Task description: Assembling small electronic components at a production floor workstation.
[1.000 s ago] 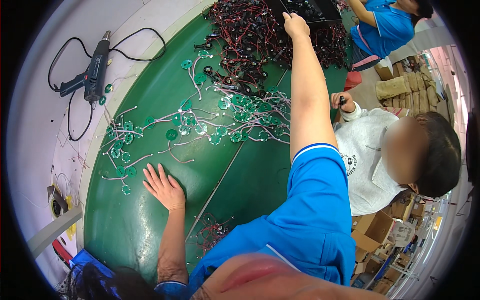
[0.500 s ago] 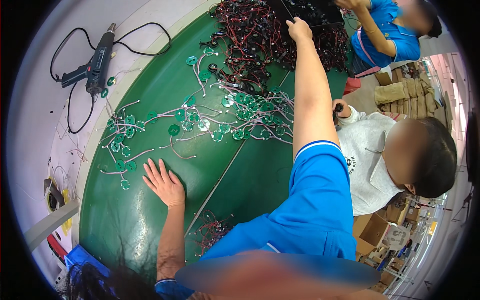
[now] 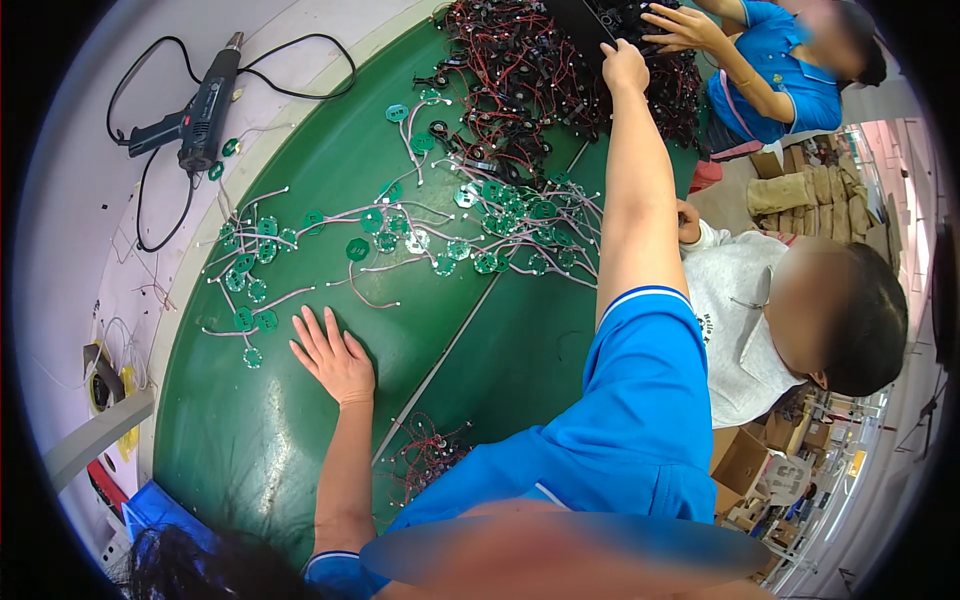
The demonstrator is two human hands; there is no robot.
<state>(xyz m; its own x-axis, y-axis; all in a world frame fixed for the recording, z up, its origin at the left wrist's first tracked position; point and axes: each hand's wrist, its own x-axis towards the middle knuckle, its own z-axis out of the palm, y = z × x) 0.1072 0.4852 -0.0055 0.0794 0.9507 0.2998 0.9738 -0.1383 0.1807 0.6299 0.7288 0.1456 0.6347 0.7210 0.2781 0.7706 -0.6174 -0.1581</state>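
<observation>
My left hand (image 3: 338,362) lies flat on the green tabletop (image 3: 290,430), fingers spread, holding nothing. Just beyond its fingertips are green octagonal circuit boards (image 3: 266,320) with pinkish wire leads. My right arm reaches to the far side, where my right hand (image 3: 626,70) grips the near edge of a black tray-like thing (image 3: 578,22), partly cut off by the top of the picture. Around that tray spreads a heap of small black parts with red wires (image 3: 505,75). More circuit boards (image 3: 510,215) lie tangled in mid-table, some behind my right forearm.
A heat gun (image 3: 208,110) with a black cord rests on the pale ledge at left. A bundle of thin red wires (image 3: 430,455) lies near my body. At right are a person in grey (image 3: 735,320) and a co-worker in blue (image 3: 785,75), whose hand is by the heap.
My right hand has shifted slightly right and nearer, and the black tray's angle has changed. The co-worker's hand has come down toward the heap, fingers spread. My left hand stays flat.
</observation>
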